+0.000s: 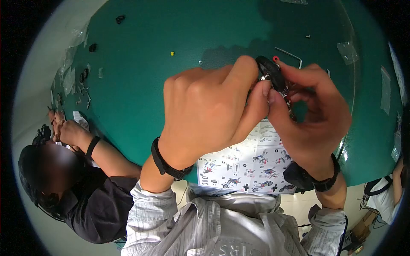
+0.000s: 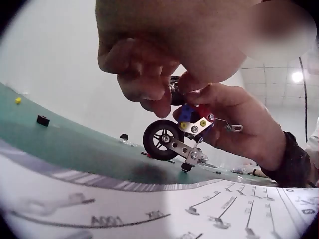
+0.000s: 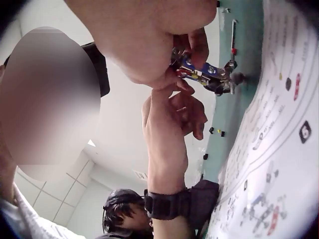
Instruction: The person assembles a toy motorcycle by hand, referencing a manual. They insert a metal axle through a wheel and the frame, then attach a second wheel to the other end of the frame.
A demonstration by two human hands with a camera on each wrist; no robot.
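A small model motorcycle (image 2: 197, 124) of metal strips with blue and red parts is held between both hands above the table. One black wheel (image 2: 162, 139) with a spoked rim hangs at its lower end in the left wrist view; a black tyre (image 1: 272, 72) shows between the hands in the head view. My right hand (image 1: 318, 106) grips the model's body, thumb and fingers around its side. Thumb and forefinger of my left hand (image 1: 209, 106) pinch a part at the model's top, close to the right thumb tip. The pinched part is mostly hidden by fingers.
A printed instruction sheet (image 1: 243, 166) lies below the hands. Beyond them are an L-shaped hex key (image 1: 289, 55), a red piece (image 1: 276, 58) and a yellow piece (image 1: 172, 53). Plastic bags (image 1: 347, 53) lie at right. Another person (image 1: 98, 192) works at the left.
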